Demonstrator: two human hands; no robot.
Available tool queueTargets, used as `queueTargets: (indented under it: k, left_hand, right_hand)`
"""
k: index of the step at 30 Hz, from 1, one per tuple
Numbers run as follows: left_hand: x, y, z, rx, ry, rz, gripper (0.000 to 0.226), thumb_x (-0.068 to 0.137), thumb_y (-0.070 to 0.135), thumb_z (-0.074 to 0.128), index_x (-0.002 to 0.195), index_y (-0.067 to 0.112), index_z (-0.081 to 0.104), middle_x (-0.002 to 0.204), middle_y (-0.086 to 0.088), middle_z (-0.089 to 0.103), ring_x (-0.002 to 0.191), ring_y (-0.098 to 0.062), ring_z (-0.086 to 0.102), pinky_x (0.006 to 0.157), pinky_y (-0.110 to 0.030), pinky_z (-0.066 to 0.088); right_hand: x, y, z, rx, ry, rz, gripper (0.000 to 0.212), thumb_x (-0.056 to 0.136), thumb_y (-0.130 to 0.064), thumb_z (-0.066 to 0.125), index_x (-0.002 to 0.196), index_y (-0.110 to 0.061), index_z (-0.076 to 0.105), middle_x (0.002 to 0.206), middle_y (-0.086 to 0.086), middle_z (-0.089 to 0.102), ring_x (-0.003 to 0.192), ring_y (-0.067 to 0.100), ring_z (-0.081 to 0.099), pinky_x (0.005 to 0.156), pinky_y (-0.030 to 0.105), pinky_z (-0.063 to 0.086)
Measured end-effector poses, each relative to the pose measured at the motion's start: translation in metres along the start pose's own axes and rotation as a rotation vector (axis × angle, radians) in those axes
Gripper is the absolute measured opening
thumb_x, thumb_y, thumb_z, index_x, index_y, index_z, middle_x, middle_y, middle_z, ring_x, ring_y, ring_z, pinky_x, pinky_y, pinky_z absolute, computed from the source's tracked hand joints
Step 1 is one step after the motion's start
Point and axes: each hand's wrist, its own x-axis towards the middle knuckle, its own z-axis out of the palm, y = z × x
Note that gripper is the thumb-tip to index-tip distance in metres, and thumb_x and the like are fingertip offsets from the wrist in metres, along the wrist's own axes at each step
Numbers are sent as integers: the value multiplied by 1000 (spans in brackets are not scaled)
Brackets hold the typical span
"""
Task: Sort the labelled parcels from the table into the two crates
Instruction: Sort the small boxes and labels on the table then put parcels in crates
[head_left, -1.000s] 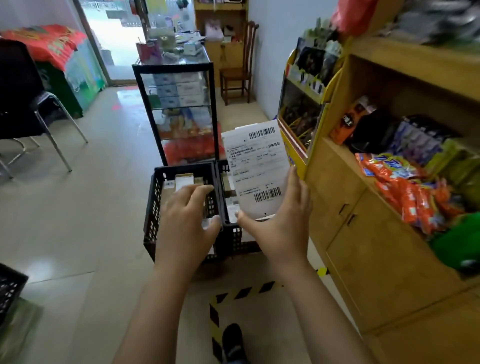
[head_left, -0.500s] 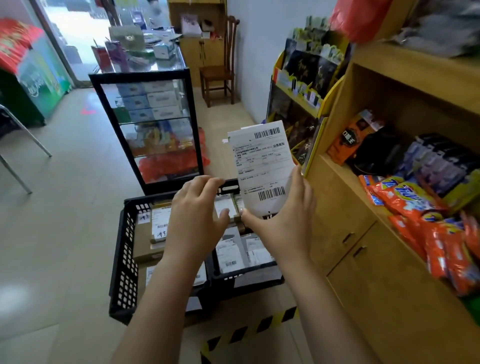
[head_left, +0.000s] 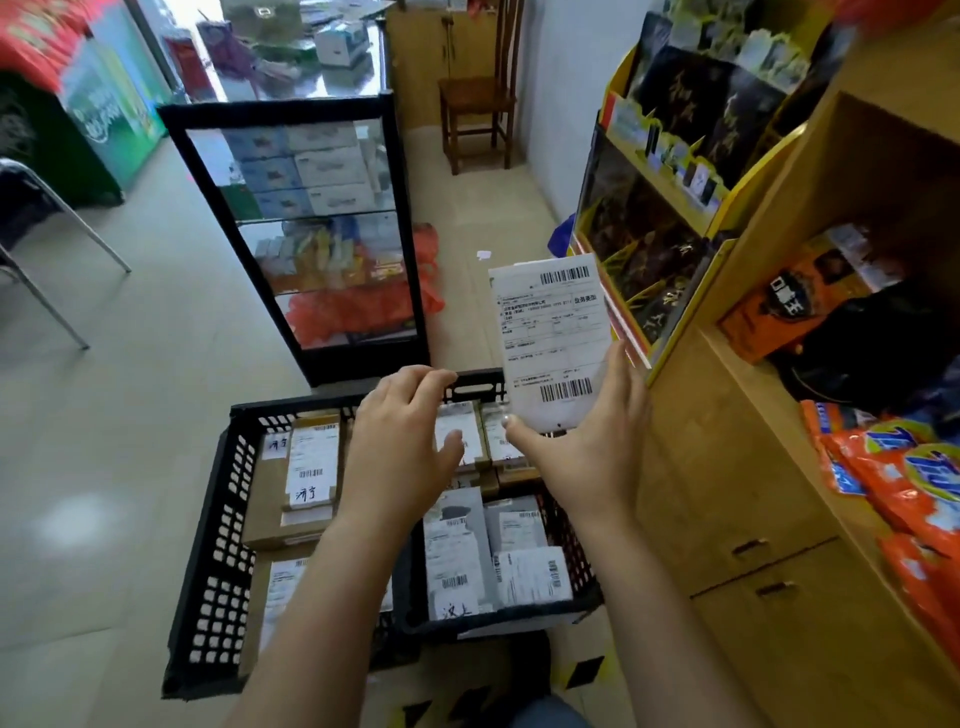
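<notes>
The white parcel (head_left: 553, 343) stands upright, long axis 12 to 6 o'clock, top tipped slightly toward 11, label facing the camera, above the right crate's (head_left: 498, 618) far rim. The right hand (head_left: 587, 447) pinches its lower edge, thumb in front. At its 9 o'clock the left hand (head_left: 400, 441) hovers loosely spread, holding nothing. The grip matches half a second ago; both crates now show closer below.

Small shop: stocked shelves (head_left: 857, 322), display case (head_left: 311, 228)
</notes>
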Motion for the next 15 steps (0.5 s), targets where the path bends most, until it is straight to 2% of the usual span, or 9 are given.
queueTargets:
  k: [3,8,15]
  left_hand:
    - [36,-3,31,17,-29,-25,53,72,17,76,122,14,60,120,-4,58,112,-25,53,96,-41,42]
    - [76,-17,88,17,-83,-94,52,72,14,75,121,11,60,118,-6,59,109,-27,54,93,-42,45]
    - [93,-55,180,14,-241,-191,53,71,12,76,121,11,60,118,-6,59,110,-27,55,93,-42,44]
  right_hand:
    - [40,20,19,-17,-53,17,126,59,-46,86,155,-18,11,155,2,23,142,23,22,109,49,40]
    - [86,62,56,-34,-152,62,126,58,-44,87,156,-16,12,152,3,25,139,23,24,108,39,36]
    - [100,131,126,-102,-339,196,129,59,-51,85,156,-18,7,153,1,23,139,22,22,107,40,37]
